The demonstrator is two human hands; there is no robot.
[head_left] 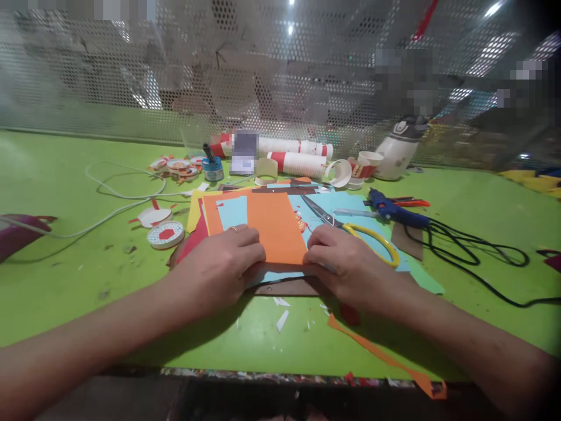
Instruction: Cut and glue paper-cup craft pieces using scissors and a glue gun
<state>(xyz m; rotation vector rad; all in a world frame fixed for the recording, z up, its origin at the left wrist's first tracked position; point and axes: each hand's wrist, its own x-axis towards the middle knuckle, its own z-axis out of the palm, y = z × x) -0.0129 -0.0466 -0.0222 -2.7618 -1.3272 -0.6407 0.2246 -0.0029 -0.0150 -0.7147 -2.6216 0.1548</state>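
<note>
An orange sheet of paper (275, 225) lies over a pile of coloured paper, its near edge between my two hands. My left hand (223, 260) grips its lower left side with fingers bent. At the lower right corner, my right hand (339, 260) pinches the same sheet, its thumb hidden beneath. Scissors with yellow handles (372, 240) lie on the pile just beyond my right hand, blades pointing away to the left. Light blue paper (231, 211) shows left of the orange sheet, with red paper (193, 245) at the pile's left edge.
A blue glue gun (394, 210) with a black cord lies right. Round white pieces (165, 235) are at left, near a white cable (131, 203). Paper cups (302, 165), a blue glue bottle (213, 169) and a white jug (398, 149) stand behind. An orange strip (381, 354) overhangs the front edge.
</note>
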